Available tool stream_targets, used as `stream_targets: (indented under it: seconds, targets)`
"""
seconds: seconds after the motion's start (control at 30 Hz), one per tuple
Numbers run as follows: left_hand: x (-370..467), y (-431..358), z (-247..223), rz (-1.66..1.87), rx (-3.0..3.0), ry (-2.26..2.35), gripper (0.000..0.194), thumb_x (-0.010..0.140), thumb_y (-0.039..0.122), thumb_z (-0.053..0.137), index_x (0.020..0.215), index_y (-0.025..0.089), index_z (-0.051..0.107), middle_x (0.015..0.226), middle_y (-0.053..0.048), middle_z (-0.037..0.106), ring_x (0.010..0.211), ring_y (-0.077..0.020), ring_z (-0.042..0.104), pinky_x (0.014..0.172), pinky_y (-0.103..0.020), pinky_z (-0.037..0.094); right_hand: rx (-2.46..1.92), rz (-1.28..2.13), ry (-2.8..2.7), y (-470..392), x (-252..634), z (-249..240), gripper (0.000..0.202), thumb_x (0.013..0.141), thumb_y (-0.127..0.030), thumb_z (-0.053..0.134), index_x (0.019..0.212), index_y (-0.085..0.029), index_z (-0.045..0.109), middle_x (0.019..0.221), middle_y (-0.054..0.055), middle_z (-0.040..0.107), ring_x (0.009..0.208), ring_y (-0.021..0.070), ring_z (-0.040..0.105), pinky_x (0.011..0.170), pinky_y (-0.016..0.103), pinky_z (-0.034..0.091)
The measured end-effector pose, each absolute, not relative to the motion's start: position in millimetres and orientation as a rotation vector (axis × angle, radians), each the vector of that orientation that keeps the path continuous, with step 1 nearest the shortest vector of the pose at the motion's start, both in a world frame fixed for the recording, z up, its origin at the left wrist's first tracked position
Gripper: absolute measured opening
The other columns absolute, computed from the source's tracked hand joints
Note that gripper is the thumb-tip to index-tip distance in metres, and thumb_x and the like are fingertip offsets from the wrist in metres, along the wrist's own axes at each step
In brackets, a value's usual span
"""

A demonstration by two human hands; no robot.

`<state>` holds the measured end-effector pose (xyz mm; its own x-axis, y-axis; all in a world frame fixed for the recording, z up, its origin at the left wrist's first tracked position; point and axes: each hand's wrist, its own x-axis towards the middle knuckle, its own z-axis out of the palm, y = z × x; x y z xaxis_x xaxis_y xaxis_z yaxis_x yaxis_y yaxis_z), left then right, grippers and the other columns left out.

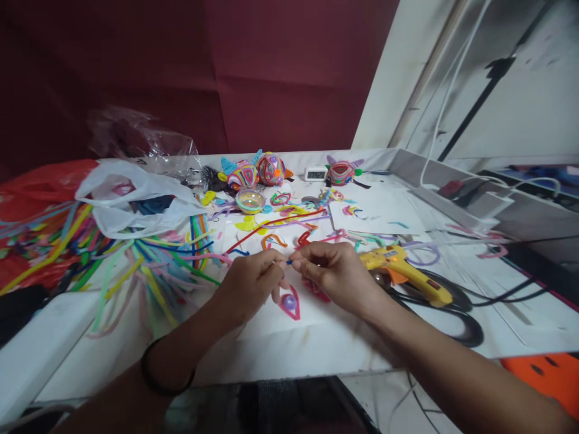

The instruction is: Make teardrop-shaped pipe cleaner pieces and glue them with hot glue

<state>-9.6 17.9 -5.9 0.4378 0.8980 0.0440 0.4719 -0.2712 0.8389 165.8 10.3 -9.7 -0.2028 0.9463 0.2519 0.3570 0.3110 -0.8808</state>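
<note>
Both hands meet above a white sheet of paper at the middle of the table. My left hand and my right hand are closed in a pinch, thumbs against fingers, on a short blue piece of pipe cleaner. Only a bit of it shows between the fingertips. Just below them lies a pink pipe-cleaner loop, pointed in shape, with a purple bead-like ball inside. Partly hidden beneath my right hand is another pinkish-red pipe-cleaner shape.
A yellow hot glue gun with black cable lies beside my right forearm. Bundled pipe cleaners and a white plastic bag fill the left. Behind stand colourful wrapped figures, a small bowl and a digital display.
</note>
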Motion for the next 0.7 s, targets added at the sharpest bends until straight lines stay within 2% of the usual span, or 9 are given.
stream_targets:
  seconds: [0.17, 0.33, 0.57, 0.7]
  targets:
    - [-15.3, 31.5, -13.1, 0.654, 1.818, 1.155, 0.017, 0.079, 0.029, 0.053, 0.072, 0.017, 0.064, 0.046, 0.007, 0.050, 0.040, -0.0062, 0.039, 0.042, -0.019, 0.030, -1.181, 0.805, -1.800, 7.6, 167.2, -14.1, 0.017, 0.082, -0.023, 0.057, 0.079, -0.014, 0.072, 0.060, 0.000, 0.061, 0.051, 0.0080, 0.046, 0.047, 0.020, 0.034]
    - [-16.9, 36.6, -8.9, 0.620, 1.748, 1.234, 0.019, 0.074, 0.029, 0.059, 0.078, 0.014, 0.070, 0.048, 0.005, 0.054, 0.040, -0.0062, 0.041, 0.040, -0.019, 0.028, -1.214, 0.633, -1.861, 0.1, 175.3, -14.1, 0.016, 0.084, -0.021, 0.056, 0.083, -0.015, 0.070, 0.069, 0.001, 0.065, 0.056, 0.0095, 0.051, 0.051, 0.022, 0.037]
    - [-16.8, 40.2, -18.8, 0.542, 1.729, 1.186, 0.019, 0.071, 0.022, 0.057, 0.085, 0.015, 0.068, 0.048, 0.007, 0.053, 0.041, -0.0070, 0.046, 0.042, -0.018, 0.031, -1.213, 0.428, -2.025, -7.6, 183.9, -21.0, 0.014, 0.080, -0.009, 0.057, 0.087, -0.014, 0.069, 0.075, 0.002, 0.067, 0.063, 0.0116, 0.056, 0.057, 0.024, 0.039]
    - [-15.0, 39.7, -27.7, 0.544, 1.854, 1.209, 0.021, 0.071, 0.019, 0.054, 0.085, 0.017, 0.069, 0.050, 0.007, 0.051, 0.044, -0.0078, 0.048, 0.044, -0.019, 0.032, -1.167, 0.351, -2.071, -9.3, 183.6, -26.2, 0.013, 0.083, -0.009, 0.055, 0.088, -0.013, 0.067, 0.078, 0.003, 0.065, 0.067, 0.0114, 0.057, 0.061, 0.023, 0.040]
